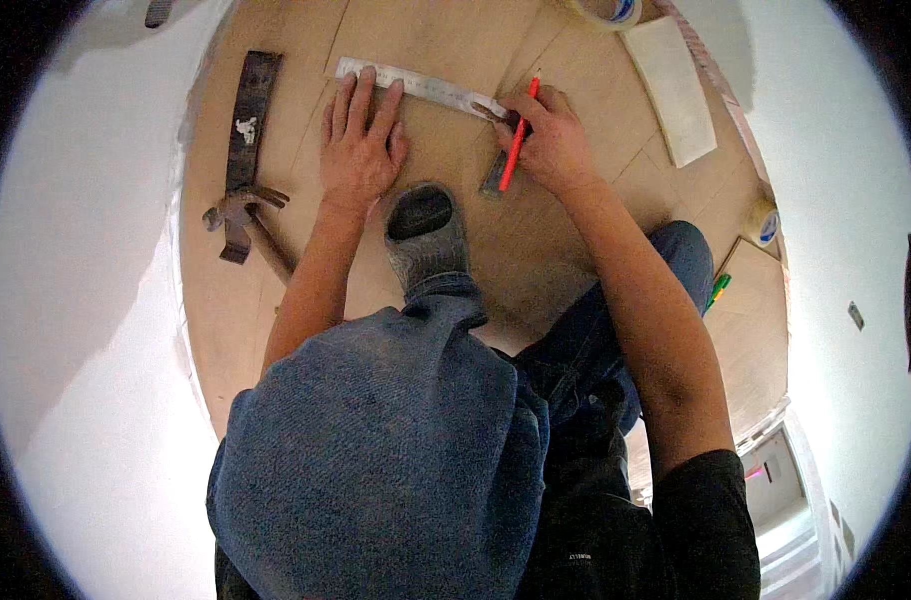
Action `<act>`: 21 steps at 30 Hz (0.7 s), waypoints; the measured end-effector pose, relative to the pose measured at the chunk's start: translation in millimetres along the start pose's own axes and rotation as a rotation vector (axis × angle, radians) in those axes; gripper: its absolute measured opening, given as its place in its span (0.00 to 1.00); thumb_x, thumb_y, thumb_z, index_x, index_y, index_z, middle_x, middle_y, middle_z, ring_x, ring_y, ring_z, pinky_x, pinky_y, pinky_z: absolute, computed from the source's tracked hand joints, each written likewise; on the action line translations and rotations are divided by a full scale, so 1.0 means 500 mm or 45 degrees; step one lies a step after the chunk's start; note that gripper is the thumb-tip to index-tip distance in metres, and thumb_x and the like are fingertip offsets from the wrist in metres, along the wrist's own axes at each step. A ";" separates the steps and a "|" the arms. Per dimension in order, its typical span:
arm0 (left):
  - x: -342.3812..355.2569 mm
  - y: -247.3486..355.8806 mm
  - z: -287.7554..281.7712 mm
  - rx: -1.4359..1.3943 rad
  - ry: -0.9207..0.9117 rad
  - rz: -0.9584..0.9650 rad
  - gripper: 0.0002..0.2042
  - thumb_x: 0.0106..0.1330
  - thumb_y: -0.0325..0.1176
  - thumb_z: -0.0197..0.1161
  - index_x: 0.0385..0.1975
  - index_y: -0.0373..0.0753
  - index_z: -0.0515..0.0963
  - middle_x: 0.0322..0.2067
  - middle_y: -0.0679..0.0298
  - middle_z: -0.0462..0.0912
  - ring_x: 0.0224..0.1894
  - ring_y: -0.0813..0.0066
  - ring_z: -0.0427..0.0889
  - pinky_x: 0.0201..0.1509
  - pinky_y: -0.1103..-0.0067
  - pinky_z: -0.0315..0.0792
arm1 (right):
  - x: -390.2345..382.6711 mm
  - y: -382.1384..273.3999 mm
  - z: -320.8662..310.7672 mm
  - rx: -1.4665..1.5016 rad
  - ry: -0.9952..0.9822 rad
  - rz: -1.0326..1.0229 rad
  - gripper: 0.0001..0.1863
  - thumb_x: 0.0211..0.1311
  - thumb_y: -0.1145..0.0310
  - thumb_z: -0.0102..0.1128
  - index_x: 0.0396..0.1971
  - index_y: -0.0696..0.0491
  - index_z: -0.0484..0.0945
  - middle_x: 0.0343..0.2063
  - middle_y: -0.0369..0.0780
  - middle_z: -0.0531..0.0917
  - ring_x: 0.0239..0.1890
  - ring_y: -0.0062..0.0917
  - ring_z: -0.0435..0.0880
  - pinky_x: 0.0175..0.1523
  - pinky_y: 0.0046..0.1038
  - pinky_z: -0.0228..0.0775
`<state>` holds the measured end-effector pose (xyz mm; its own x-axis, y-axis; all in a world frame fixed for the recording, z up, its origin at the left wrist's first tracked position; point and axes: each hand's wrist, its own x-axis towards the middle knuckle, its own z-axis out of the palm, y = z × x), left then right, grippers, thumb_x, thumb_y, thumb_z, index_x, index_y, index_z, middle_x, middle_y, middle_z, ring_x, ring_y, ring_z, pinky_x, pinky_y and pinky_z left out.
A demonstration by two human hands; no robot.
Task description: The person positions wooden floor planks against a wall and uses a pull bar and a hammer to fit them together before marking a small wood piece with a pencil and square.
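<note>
My left hand [361,160] lies flat with its fingers spread, the fingertips on a steel ruler blade [416,84] on the wood-look floor. The blade runs to my right hand [558,145], where it meets a dark piece [494,175] like the stock of a square. The join is partly hidden by my fingers. A red pencil [519,135] is held in my closed right hand, its sharpened tip pointing away from me. That hand rests at the blade's right end. My socked foot [428,235] stands between my forearms, just below the blade.
On the left, a claw hammer [261,225] lies across a dark flat bar [251,120]. A pale board piece [676,95] lies at the far right. One tape roll [616,12] is at the top, another tape roll [764,224] by the right wall [836,200]. Something green [719,291] lies beside my knee.
</note>
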<state>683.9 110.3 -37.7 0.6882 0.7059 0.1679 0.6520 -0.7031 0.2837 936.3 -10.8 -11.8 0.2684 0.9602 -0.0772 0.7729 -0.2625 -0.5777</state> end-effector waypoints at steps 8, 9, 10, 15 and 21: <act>-0.002 -0.003 0.002 0.036 -0.026 -0.028 0.27 0.66 0.40 0.59 0.68 0.57 0.74 0.74 0.59 0.65 0.75 0.52 0.63 0.75 0.56 0.60 | 0.004 0.003 0.004 -0.005 -0.003 -0.025 0.19 0.52 0.64 0.76 0.45 0.49 0.84 0.43 0.46 0.81 0.49 0.43 0.81 0.53 0.41 0.78; -0.001 -0.003 0.002 0.025 -0.011 -0.021 0.27 0.66 0.40 0.59 0.68 0.57 0.74 0.74 0.59 0.65 0.75 0.51 0.63 0.75 0.56 0.60 | 0.004 0.002 0.002 -0.021 -0.008 -0.021 0.19 0.52 0.64 0.76 0.45 0.49 0.84 0.43 0.46 0.81 0.49 0.43 0.81 0.54 0.41 0.78; -0.001 -0.004 0.003 0.019 -0.009 -0.018 0.27 0.66 0.40 0.59 0.68 0.57 0.74 0.74 0.58 0.65 0.75 0.51 0.63 0.75 0.56 0.60 | 0.005 0.001 0.001 -0.010 -0.015 -0.010 0.19 0.52 0.64 0.75 0.45 0.49 0.84 0.42 0.46 0.81 0.49 0.43 0.81 0.54 0.41 0.78; 0.000 -0.008 0.006 -0.022 0.045 0.019 0.28 0.66 0.39 0.59 0.69 0.55 0.73 0.74 0.58 0.65 0.75 0.50 0.63 0.75 0.55 0.60 | 0.008 -0.005 -0.005 0.050 -0.114 0.080 0.21 0.54 0.61 0.74 0.50 0.46 0.85 0.51 0.50 0.80 0.57 0.49 0.79 0.61 0.45 0.76; -0.002 -0.008 0.003 0.015 -0.006 -0.001 0.28 0.66 0.39 0.60 0.69 0.55 0.74 0.74 0.57 0.64 0.75 0.51 0.62 0.75 0.54 0.60 | 0.006 -0.003 -0.002 0.013 -0.019 -0.010 0.18 0.54 0.64 0.75 0.45 0.50 0.85 0.43 0.46 0.81 0.49 0.43 0.81 0.55 0.41 0.78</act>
<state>681.3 112.2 -40.3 0.6893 0.7058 0.1636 0.6560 -0.7038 0.2726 936.7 -7.8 -10.5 0.2534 0.9636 -0.0846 0.7689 -0.2537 -0.5869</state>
